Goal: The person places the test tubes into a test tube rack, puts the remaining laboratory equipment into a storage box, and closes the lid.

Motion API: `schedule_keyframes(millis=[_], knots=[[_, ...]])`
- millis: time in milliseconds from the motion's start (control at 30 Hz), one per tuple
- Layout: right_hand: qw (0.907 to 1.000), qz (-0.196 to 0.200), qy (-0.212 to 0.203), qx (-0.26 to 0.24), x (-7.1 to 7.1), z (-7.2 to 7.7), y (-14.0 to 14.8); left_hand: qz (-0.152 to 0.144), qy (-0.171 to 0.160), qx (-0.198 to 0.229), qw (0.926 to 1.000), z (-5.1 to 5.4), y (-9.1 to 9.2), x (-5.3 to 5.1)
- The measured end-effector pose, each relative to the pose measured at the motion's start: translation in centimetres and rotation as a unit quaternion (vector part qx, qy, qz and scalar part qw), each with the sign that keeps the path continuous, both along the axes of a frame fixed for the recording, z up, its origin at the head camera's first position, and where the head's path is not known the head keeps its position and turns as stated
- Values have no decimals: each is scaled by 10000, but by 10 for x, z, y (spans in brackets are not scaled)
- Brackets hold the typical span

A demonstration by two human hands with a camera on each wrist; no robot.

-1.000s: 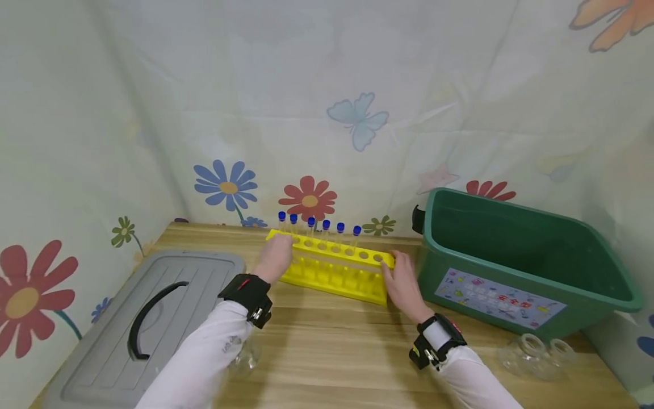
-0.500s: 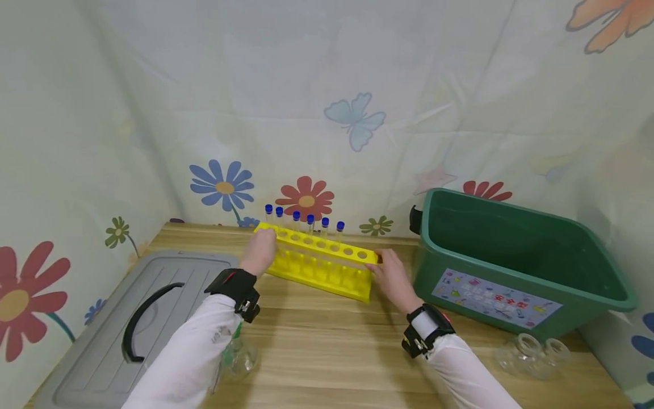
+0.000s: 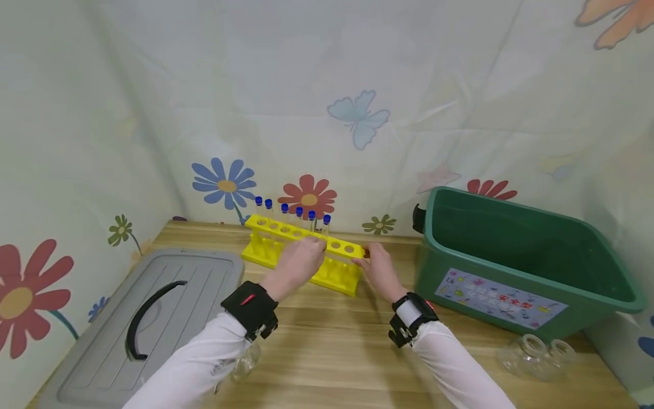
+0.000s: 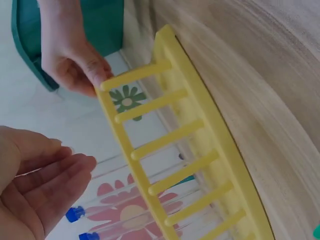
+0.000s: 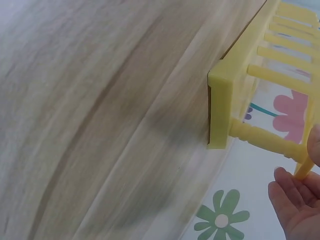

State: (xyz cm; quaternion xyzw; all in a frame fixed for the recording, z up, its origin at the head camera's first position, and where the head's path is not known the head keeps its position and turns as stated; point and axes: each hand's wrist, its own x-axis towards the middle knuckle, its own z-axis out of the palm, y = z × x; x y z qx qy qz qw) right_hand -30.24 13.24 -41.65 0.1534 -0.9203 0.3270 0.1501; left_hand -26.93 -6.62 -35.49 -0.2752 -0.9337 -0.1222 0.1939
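A yellow test tube rack stands upright on the wooden table near the patterned cloth backdrop. Several clear test tubes with blue caps stand in its left and middle holes. My right hand pinches the right end of the rack's top bar, thumb and fingers on it in the right wrist view. My left hand hovers at the front of the top bar, covering part of it in the head view. In the left wrist view its fingers are loosely bent, apart from the rack, with nothing clearly held.
A green bin stands on the right, with glass jars before it. On the left lies a grey lid with a black handle. A clear glass vessel is partly hidden behind my left sleeve.
The rack has shifted left with its tubes. My left hand has let go of the rack's left end and moved right along its front. The right hand keeps hold of the right end.
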Motion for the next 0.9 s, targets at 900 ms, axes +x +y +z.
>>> schedule_keyframes(millis=[900], knots=[[9992,32,385,-47,-5,-5,-9,-656,-1007,-1961,9732,-33,23,-27]])
